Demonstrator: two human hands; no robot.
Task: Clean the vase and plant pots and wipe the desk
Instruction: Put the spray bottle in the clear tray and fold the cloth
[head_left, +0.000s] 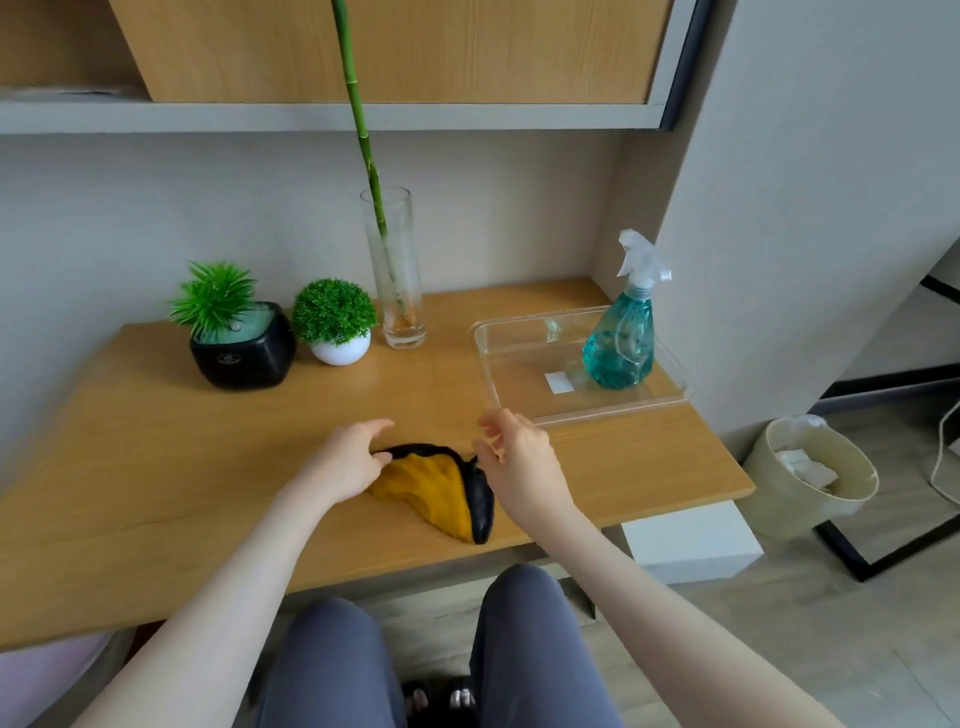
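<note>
A yellow cloth with a dark edge (434, 486) lies crumpled on the wooden desk (156, 467) near its front edge. My left hand (350, 460) pinches the cloth's left edge. My right hand (519, 462) pinches its right top corner between thumb and finger. At the back stands a tall glass vase (395, 270) holding a green bamboo stalk. Left of it sit a round white pot (340, 352) with a green ball plant and a black pot (244, 353) with a spiky plant.
A clear plastic tray (524, 395) on the desk's right holds a blue spray bottle (621, 343). A beige waste bin (810, 473) with paper stands on the floor to the right. A shelf and cabinet hang above the desk. My knees are under the front edge.
</note>
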